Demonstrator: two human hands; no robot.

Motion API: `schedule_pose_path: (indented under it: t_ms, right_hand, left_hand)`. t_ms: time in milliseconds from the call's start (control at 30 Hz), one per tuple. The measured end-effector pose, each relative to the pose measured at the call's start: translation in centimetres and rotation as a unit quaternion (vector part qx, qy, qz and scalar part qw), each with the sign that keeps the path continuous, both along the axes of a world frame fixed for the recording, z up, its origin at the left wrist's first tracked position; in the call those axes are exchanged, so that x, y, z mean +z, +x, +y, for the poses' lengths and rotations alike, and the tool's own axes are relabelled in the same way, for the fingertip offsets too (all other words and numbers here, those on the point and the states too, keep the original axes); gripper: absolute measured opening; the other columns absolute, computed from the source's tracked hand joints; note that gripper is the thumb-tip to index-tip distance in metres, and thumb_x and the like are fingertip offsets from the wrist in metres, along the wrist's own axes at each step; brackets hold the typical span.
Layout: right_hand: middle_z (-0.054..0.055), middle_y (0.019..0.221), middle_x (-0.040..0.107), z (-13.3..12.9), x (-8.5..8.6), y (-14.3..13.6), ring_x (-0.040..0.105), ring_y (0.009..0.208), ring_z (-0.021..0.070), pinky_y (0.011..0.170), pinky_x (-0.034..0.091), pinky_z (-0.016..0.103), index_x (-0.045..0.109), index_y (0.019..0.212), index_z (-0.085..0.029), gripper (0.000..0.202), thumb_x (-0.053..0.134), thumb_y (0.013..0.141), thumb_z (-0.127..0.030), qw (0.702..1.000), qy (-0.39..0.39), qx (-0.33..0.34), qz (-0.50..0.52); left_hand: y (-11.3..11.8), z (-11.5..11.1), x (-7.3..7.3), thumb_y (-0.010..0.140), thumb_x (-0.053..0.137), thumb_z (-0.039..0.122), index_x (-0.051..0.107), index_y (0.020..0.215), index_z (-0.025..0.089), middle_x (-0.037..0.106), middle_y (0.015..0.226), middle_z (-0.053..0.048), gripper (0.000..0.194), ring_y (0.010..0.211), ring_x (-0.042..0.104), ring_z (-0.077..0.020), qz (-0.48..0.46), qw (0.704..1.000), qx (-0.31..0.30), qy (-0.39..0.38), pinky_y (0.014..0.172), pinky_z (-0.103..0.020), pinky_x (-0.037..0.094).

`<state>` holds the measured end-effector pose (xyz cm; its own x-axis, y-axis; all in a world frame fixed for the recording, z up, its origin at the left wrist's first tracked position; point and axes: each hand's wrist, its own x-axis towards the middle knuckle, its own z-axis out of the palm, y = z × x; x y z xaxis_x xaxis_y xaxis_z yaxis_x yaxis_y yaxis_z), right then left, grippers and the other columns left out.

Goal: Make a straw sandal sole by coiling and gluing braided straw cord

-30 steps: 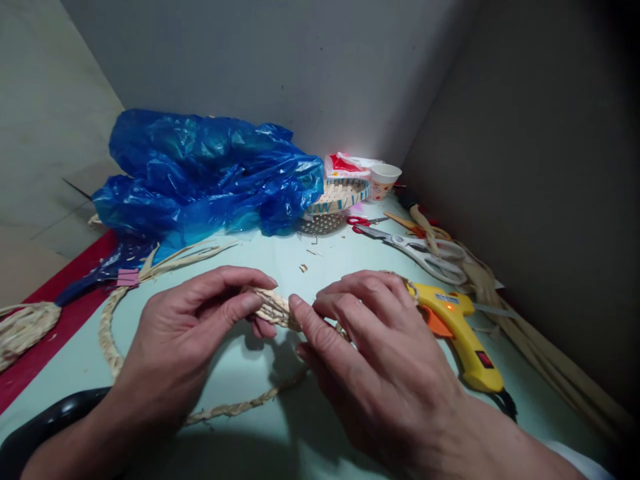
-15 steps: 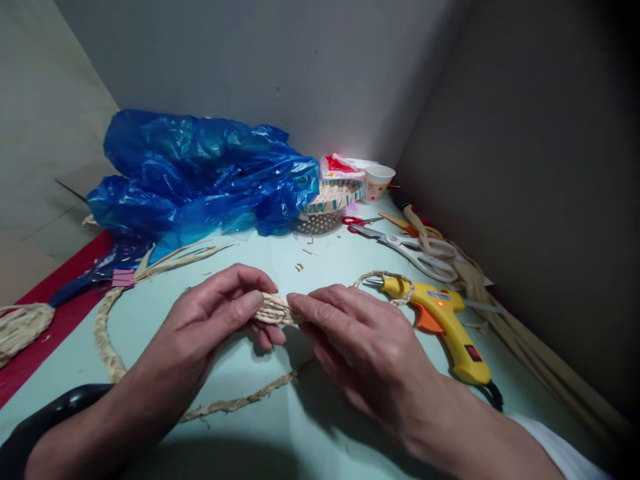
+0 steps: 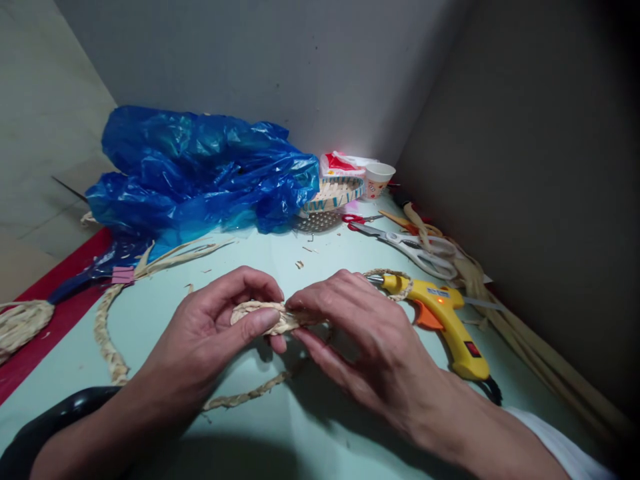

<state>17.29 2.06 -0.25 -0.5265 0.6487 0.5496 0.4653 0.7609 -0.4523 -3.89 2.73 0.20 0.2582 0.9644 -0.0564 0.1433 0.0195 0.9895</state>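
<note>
Between my two hands is a small coiled piece of braided straw [image 3: 287,323], held just above the table. My left hand [image 3: 227,317] is closed on its left end, the thumb pressed flat on top and fingers curled behind. At the right end, my right hand [image 3: 350,327] pinches the piece between thumb and fingers, which hide part of it. A long straw braid [image 3: 250,398] trails below the hands, and another stretch [image 3: 107,327] curves up on the left to a pink clip [image 3: 123,275]. The yellow glue gun [image 3: 440,300] lies right of my right hand, its orange light lit.
Crumpled blue plastic [image 3: 200,173] fills the back left. Behind stand a woven basket [image 3: 340,193] and a paper cup [image 3: 379,179]. White-handled scissors [image 3: 415,253], red scissors [image 3: 353,219] and loose straw strips [image 3: 540,360] lie on the right. A straw coil [image 3: 23,327] sits at far left.
The coiled straw piece has been turned, so its flat, rounded end shows under my left thumb. My right hand has shifted its fingers slightly along it; the trailing braid moved a little.
</note>
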Motion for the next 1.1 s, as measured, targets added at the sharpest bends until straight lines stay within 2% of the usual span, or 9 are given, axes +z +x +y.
schedule_pose_path:
  t_ms: [100, 267, 400, 600, 833, 1000, 1100]
  right_hand:
    - [0.003, 0.094, 0.07, -0.1, 0.0, -0.1, 0.056, 0.084, 0.0179, 0.077, 0.041, 0.036, 0.064, 0.106, -0.015, 0.008, 0.062, 0.101, -0.02, 1.0, 0.009, -0.009, -0.003]
    - [0.002, 0.09, 0.071, -0.2, -0.1, -0.4, 0.055, 0.081, 0.0171, 0.076, 0.041, 0.036, 0.064, 0.102, -0.015, 0.007, 0.061, 0.102, -0.021, 1.0, 0.022, -0.019, -0.003]
    - [0.004, 0.086, 0.071, -0.2, -0.2, -0.6, 0.055, 0.079, 0.0181, 0.074, 0.041, 0.037, 0.067, 0.097, -0.014, 0.012, 0.059, 0.102, -0.021, 0.999, 0.03, -0.025, 0.001]
    - [0.005, 0.08, 0.07, -0.1, -0.3, -0.8, 0.056, 0.075, 0.0191, 0.073, 0.039, 0.038, 0.069, 0.09, -0.013, 0.016, 0.059, 0.1, -0.02, 0.998, 0.053, -0.022, 0.009]
    - [0.004, 0.075, 0.068, -0.1, -0.5, -1.2, 0.055, 0.072, 0.0172, 0.073, 0.04, 0.037, 0.065, 0.081, -0.013, 0.02, 0.058, 0.099, -0.017, 0.998, 0.059, -0.018, 0.0]
    - [0.004, 0.086, 0.072, 0.0, -0.9, -0.9, 0.057, 0.08, 0.0189, 0.077, 0.038, 0.036, 0.067, 0.098, -0.014, 0.017, 0.058, 0.104, -0.026, 0.997, 0.068, -0.044, -0.002]
    - [0.004, 0.088, 0.072, 0.0, -0.6, -0.4, 0.056, 0.079, 0.0186, 0.079, 0.038, 0.037, 0.068, 0.103, -0.012, 0.018, 0.058, 0.105, -0.027, 0.998, 0.048, -0.039, 0.005]
  left_hand:
    - [0.3, -0.3, 0.1, 0.088, 0.073, 0.041, 0.069, 0.088, 0.027, 0.074, 0.067, 0.004, 0.014, 0.064, 0.073, -0.0165, 0.006, 1.0, 0.015, -0.018, 0.061, -0.022, 0.059]
    - [1.4, -1.0, 0.8, 0.081, 0.075, 0.043, 0.068, 0.084, 0.027, 0.072, 0.063, 0.004, 0.017, 0.06, 0.07, -0.0177, 0.021, 0.995, 0.088, -0.039, 0.059, -0.025, 0.058]
    - [1.7, -1.3, 1.0, 0.08, 0.075, 0.042, 0.068, 0.082, 0.027, 0.072, 0.061, 0.004, 0.017, 0.059, 0.069, -0.0174, 0.022, 0.993, 0.104, -0.048, 0.059, -0.024, 0.057]
    - [1.8, -1.5, 0.8, 0.08, 0.077, 0.042, 0.069, 0.081, 0.026, 0.073, 0.061, 0.004, 0.018, 0.06, 0.067, -0.0142, -0.003, 0.991, 0.112, -0.08, 0.06, -0.02, 0.053]
    - [2.0, -1.5, 0.6, 0.082, 0.074, 0.038, 0.071, 0.078, 0.027, 0.072, 0.061, 0.006, 0.012, 0.061, 0.071, -0.0162, 0.0, 0.991, 0.118, -0.07, 0.059, -0.022, 0.057]
    - [0.9, -0.8, 0.3, 0.085, 0.075, 0.04, 0.071, 0.084, 0.027, 0.075, 0.066, 0.006, 0.014, 0.063, 0.071, -0.015, 0.035, 0.997, 0.065, -0.003, 0.06, -0.019, 0.056]
    - [0.4, -0.6, 0.3, 0.088, 0.071, 0.04, 0.07, 0.085, 0.028, 0.074, 0.067, 0.007, 0.013, 0.064, 0.07, -0.0146, 0.057, 0.996, 0.069, 0.025, 0.062, -0.019, 0.055]
